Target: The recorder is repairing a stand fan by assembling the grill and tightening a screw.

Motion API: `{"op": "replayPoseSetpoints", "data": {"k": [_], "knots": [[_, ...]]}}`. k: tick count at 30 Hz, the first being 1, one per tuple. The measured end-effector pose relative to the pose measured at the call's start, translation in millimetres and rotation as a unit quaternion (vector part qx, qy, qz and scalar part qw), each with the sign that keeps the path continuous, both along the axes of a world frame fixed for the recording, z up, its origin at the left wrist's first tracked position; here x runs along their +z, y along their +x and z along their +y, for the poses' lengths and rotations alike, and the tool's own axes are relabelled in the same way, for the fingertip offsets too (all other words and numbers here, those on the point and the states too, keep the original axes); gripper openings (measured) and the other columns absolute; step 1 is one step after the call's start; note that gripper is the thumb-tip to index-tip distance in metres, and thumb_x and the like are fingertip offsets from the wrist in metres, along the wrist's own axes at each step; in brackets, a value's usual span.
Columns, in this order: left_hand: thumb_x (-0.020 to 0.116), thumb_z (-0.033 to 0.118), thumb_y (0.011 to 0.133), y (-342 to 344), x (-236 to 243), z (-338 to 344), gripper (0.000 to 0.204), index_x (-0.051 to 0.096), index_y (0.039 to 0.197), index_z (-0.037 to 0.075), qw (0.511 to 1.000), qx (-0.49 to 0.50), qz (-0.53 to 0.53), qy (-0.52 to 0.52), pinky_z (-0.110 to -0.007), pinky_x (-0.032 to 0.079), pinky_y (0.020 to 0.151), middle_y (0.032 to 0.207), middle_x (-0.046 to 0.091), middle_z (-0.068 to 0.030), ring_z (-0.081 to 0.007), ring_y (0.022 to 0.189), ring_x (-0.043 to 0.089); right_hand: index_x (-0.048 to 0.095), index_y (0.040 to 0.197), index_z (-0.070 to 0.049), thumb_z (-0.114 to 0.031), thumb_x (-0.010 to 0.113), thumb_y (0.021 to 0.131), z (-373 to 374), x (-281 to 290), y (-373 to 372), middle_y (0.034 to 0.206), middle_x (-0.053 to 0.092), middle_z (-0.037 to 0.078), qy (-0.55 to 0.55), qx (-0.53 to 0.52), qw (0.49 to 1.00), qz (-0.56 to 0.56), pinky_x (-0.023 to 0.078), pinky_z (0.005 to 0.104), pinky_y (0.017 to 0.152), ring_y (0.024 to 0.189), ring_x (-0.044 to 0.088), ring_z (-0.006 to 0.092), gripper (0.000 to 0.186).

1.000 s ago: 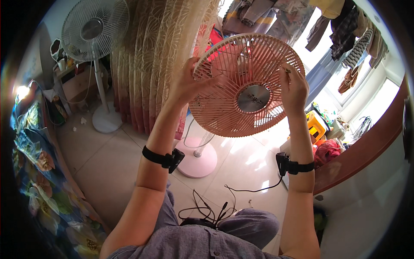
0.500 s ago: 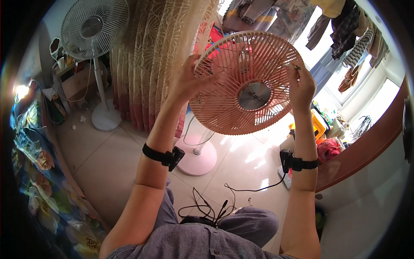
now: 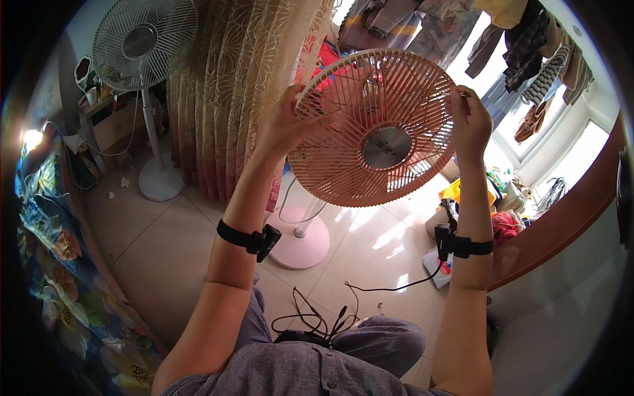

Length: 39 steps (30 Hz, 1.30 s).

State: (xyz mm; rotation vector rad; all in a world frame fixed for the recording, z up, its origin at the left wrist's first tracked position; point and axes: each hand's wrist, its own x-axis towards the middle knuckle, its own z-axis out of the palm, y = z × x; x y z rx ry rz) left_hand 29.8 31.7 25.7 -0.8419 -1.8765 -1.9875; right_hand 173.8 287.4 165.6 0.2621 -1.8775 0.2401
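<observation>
left hand (image 3: 287,129) — grip pinching pink fan grille (image 3: 360,158) | right hand (image 3: 473,125) — at grille's right edge, grip unclear

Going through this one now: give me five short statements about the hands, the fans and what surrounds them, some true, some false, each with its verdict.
1. The left hand is at the left side of the pink fan. True.
2. A white fan stands left of the curtain. True.
3. The right hand is on the white fan. False: it is at the pink fan's right edge.
4. Both forearms are without straps. False: each wears a black strap.
5. The disc at the pink fan's centre is silver. True.
</observation>
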Motion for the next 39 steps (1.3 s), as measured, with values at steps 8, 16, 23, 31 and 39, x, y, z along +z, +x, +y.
{"op": "replayPoseSetpoints", "data": {"k": [8,16,23,31,39], "knots": [[0.085,0.030,0.065,8.2,4.2,-0.8,0.073,0.051,0.126,0.005,1.000,-0.006,-0.022,0.004,-0.033,0.044,0.092,0.113,0.062,-0.0100,-0.0188,0.107,0.058,0.065,0.099,-0.008,-0.016,0.064,0.088,-18.7,-9.2,2.5,0.075,0.066,0.011,0.076,-0.071,0.994,-0.039,0.049,0.0287,0.061,0.065,0.065,0.0186,0.014],[0.088,0.048,0.055,1.0,0.8,-0.4,0.095,0.050,0.128,0.000,1.000,-0.011,0.020,0.019,-0.036,0.046,0.088,0.111,0.063,-0.0156,-0.0238,0.102,0.061,0.065,0.099,-0.007,-0.018,0.062,0.090,0.9,10.0,4.4,0.073,0.065,0.011,0.128,-0.104,0.986,-0.014,0.049,0.0323,0.060,0.064,0.065,0.0231,0.015],[0.089,0.047,0.054,5.3,4.6,0.1,0.095,0.050,0.127,0.000,1.000,0.004,0.008,0.013,-0.035,0.046,0.088,0.110,0.063,-0.0160,-0.0240,0.101,0.061,0.065,0.099,-0.007,-0.019,0.060,0.092,5.9,4.8,-1.3,0.080,0.069,0.008,0.023,-0.014,0.999,0.022,0.050,0.0278,0.065,0.071,0.067,0.0166,0.014],[0.089,0.049,0.053,4.5,1.4,0.3,0.098,0.050,0.128,0.000,1.000,0.016,0.011,0.007,-0.034,0.046,0.088,0.112,0.063,-0.0168,-0.0234,0.104,0.061,0.065,0.099,-0.006,-0.017,0.062,0.090,-5.7,7.6,-0.6,0.078,0.067,0.009,0.047,-0.062,0.997,-0.026,0.051,0.0279,0.065,0.068,0.066,0.0154,0.015],[0.088,0.049,0.054,2.3,1.3,1.2,0.097,0.049,0.129,0.001,0.999,-0.017,-0.002,0.028,-0.036,0.045,0.090,0.113,0.062,-0.0169,-0.0250,0.106,0.059,0.066,0.097,-0.007,-0.017,0.063,0.088,-15.8,7.1,-0.6,0.072,0.065,0.010,0.056,-0.081,0.994,-0.045,0.049,0.0295,0.061,0.063,0.064,0.0198,0.014]]}}
